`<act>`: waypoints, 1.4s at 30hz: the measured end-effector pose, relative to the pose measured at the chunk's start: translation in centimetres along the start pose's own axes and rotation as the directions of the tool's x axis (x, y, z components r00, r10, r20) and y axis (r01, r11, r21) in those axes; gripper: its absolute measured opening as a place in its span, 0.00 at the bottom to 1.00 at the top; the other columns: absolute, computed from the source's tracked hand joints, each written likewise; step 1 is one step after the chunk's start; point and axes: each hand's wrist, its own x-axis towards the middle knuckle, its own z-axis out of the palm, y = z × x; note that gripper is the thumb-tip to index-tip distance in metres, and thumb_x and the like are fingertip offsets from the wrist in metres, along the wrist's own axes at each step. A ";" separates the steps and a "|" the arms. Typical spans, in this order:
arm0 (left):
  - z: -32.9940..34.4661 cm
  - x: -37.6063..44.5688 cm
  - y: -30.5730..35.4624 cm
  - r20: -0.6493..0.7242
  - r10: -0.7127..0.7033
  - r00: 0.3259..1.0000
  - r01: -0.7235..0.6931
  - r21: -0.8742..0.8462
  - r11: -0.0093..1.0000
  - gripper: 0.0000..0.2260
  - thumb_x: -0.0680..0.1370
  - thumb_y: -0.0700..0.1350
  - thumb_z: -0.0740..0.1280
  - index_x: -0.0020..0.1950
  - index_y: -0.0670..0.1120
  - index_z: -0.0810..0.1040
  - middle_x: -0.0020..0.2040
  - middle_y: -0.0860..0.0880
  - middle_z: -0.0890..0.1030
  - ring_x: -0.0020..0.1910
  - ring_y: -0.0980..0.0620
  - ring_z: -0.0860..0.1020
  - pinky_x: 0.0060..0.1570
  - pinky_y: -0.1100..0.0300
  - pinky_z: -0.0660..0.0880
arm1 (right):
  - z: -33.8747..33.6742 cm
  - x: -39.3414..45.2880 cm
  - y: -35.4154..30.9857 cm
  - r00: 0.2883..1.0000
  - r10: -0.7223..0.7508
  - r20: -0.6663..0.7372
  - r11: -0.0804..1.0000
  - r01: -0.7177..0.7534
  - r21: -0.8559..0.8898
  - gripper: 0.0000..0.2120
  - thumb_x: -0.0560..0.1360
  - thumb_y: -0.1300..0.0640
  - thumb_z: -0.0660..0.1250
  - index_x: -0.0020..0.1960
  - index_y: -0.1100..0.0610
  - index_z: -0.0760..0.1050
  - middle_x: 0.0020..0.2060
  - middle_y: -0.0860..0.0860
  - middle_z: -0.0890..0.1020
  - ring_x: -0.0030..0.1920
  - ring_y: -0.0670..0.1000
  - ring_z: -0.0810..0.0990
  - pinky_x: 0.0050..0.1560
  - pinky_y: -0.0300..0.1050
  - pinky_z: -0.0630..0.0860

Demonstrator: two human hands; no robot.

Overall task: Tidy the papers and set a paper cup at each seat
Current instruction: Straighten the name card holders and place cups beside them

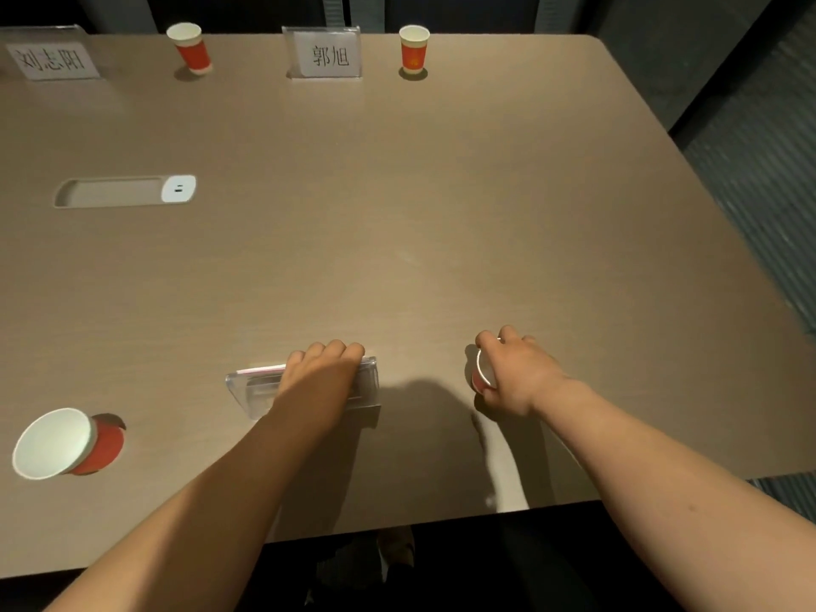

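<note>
My right hand [516, 377] grips a red paper cup [481, 373] with a white inside, standing on the table near the front edge. My left hand [322, 368] lies over the top of a clear acrylic name stand [368, 382], fingers curled over its far edge. Another red cup [66, 443] stands at the near left. Two more red cups [190, 48] [414, 48] stand along the far edge, each beside a name stand [329, 53] [51, 59]. No loose papers are in view.
The brown table [397, 214] has a recessed cable slot with a white socket [178, 188] at the left middle. Its right edge borders a grey carpet [759, 161]. Dark chair backs show behind the far edge.
</note>
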 end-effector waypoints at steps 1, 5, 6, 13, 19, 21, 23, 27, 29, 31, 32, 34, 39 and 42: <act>0.0 -0.1 0.1 -0.009 0.000 1.000 0.000 -0.003 1.000 0.19 0.75 0.40 0.66 0.64 0.52 0.71 0.60 0.50 0.77 0.59 0.46 0.74 0.57 0.53 0.67 | -0.1 0.0 0.0 1.000 0.009 0.010 1.000 -0.009 -0.003 0.31 0.70 0.48 0.70 0.68 0.51 0.61 0.63 0.56 0.69 0.62 0.63 0.71 0.58 0.56 0.76; -0.2 -1.1 0.0 -0.104 0.015 0.995 -0.017 -0.018 1.000 0.33 0.68 0.42 0.75 0.72 0.48 0.69 0.66 0.46 0.75 0.65 0.43 0.73 0.65 0.49 0.66 | -0.7 -0.3 -0.5 0.998 0.043 0.054 0.996 -0.039 -0.077 0.49 0.65 0.41 0.75 0.76 0.47 0.50 0.71 0.54 0.64 0.69 0.62 0.66 0.64 0.58 0.72; -0.5 -1.5 -0.4 -0.128 0.024 0.991 -0.028 -0.024 0.999 0.35 0.66 0.44 0.77 0.72 0.47 0.69 0.67 0.46 0.75 0.66 0.43 0.73 0.66 0.48 0.66 | -0.9 -0.5 -1.0 0.999 0.031 0.040 0.994 -0.027 -0.103 0.52 0.63 0.38 0.75 0.77 0.47 0.48 0.73 0.54 0.62 0.71 0.62 0.64 0.66 0.59 0.69; -4.2 -6.1 -4.1 -0.170 0.003 0.985 -0.025 -0.123 0.992 0.10 0.74 0.53 0.66 0.50 0.48 0.75 0.49 0.49 0.77 0.51 0.45 0.75 0.53 0.53 0.69 | -2.4 -3.9 -10.5 0.880 -0.321 -0.352 0.945 0.322 -0.056 0.19 0.74 0.44 0.66 0.60 0.54 0.73 0.57 0.55 0.78 0.59 0.59 0.76 0.57 0.52 0.73; -6.5 -13.1 -13.2 -0.108 -0.132 0.985 0.116 -0.148 0.982 0.08 0.78 0.51 0.60 0.41 0.50 0.70 0.45 0.49 0.79 0.48 0.46 0.77 0.41 0.57 0.66 | -1.4 -7.2 -23.9 0.767 -0.562 -0.309 0.821 0.562 -0.097 0.12 0.76 0.50 0.61 0.39 0.56 0.73 0.40 0.57 0.82 0.43 0.62 0.80 0.44 0.50 0.73; -6.6 -15.4 -16.7 -0.146 -0.152 0.978 0.126 -0.172 0.977 0.08 0.76 0.50 0.61 0.38 0.49 0.68 0.42 0.48 0.78 0.45 0.44 0.77 0.40 0.56 0.67 | -0.8 -8.0 -27.3 0.765 -0.578 -0.282 0.810 0.579 -0.091 0.11 0.77 0.50 0.60 0.37 0.54 0.68 0.39 0.56 0.81 0.42 0.61 0.78 0.41 0.48 0.70; -6.8 -18.2 -20.4 -0.169 -0.162 0.972 0.133 -0.171 0.976 0.08 0.75 0.49 0.61 0.37 0.49 0.67 0.39 0.49 0.76 0.41 0.44 0.76 0.37 0.57 0.67 | 0.1 -9.1 -31.2 0.769 -0.581 -0.265 0.810 0.580 -0.091 0.12 0.77 0.51 0.59 0.36 0.54 0.64 0.35 0.53 0.75 0.39 0.59 0.75 0.38 0.46 0.67; -7.3 -22.7 -26.2 -0.150 -0.170 0.974 0.143 -0.174 0.974 0.08 0.75 0.48 0.62 0.37 0.49 0.67 0.38 0.49 0.74 0.37 0.45 0.72 0.35 0.57 0.65 | 2.0 -11.1 -38.0 0.798 -0.556 -0.234 0.830 0.548 -0.105 0.13 0.77 0.51 0.59 0.36 0.53 0.64 0.35 0.51 0.72 0.37 0.57 0.72 0.38 0.46 0.67; -7.5 -24.8 -28.7 -0.117 -0.169 0.979 0.145 -0.188 0.971 0.11 0.74 0.48 0.62 0.34 0.50 0.64 0.35 0.51 0.72 0.36 0.46 0.72 0.35 0.56 0.70 | 2.7 -12.1 -41.0 0.817 -0.535 -0.218 0.845 0.522 -0.116 0.12 0.77 0.50 0.59 0.37 0.54 0.64 0.37 0.52 0.73 0.39 0.58 0.73 0.39 0.46 0.66; -7.8 -26.6 -30.7 -0.091 -0.160 0.983 0.139 -0.199 0.970 0.14 0.74 0.48 0.63 0.31 0.51 0.62 0.34 0.52 0.72 0.35 0.47 0.73 0.36 0.56 0.72 | 3.1 -13.2 -43.4 0.836 -0.505 -0.214 0.863 0.492 -0.113 0.09 0.77 0.50 0.60 0.41 0.53 0.66 0.43 0.55 0.78 0.45 0.59 0.77 0.42 0.47 0.70; -7.9 -27.2 -31.5 -0.086 -0.157 0.984 0.138 -0.196 0.971 0.15 0.74 0.49 0.63 0.31 0.51 0.61 0.34 0.52 0.72 0.35 0.47 0.73 0.36 0.56 0.72 | 3.3 -13.5 -44.2 0.842 -0.493 -0.217 0.870 0.481 -0.111 0.07 0.77 0.50 0.61 0.44 0.53 0.69 0.47 0.55 0.79 0.49 0.60 0.77 0.46 0.48 0.71; -8.1 -27.9 -33.0 -0.082 -0.155 0.984 0.138 -0.184 0.973 0.15 0.75 0.48 0.63 0.31 0.51 0.61 0.35 0.52 0.73 0.36 0.47 0.73 0.35 0.58 0.69 | 3.7 -13.6 -45.4 0.862 -0.470 -0.188 0.881 0.449 -0.148 0.10 0.77 0.51 0.62 0.56 0.55 0.72 0.54 0.56 0.77 0.56 0.59 0.75 0.53 0.49 0.71; -8.4 -26.6 -36.0 -0.083 -0.139 0.987 0.121 -0.186 0.975 0.13 0.75 0.48 0.62 0.33 0.52 0.62 0.37 0.53 0.73 0.36 0.48 0.72 0.34 0.58 0.64 | 4.1 -10.1 -47.0 0.900 -0.403 -0.166 0.906 0.367 -0.209 0.30 0.72 0.57 0.67 0.72 0.49 0.61 0.70 0.56 0.66 0.68 0.60 0.66 0.64 0.54 0.68; -7.9 -24.7 -37.4 -0.067 -0.092 0.993 0.080 -0.170 0.982 0.11 0.76 0.50 0.62 0.35 0.52 0.64 0.39 0.53 0.74 0.37 0.48 0.74 0.35 0.57 0.65 | 4.7 -6.9 -48.0 0.907 -0.405 -0.113 0.895 0.368 -0.252 0.42 0.69 0.62 0.70 0.75 0.44 0.53 0.77 0.56 0.54 0.76 0.62 0.54 0.72 0.58 0.62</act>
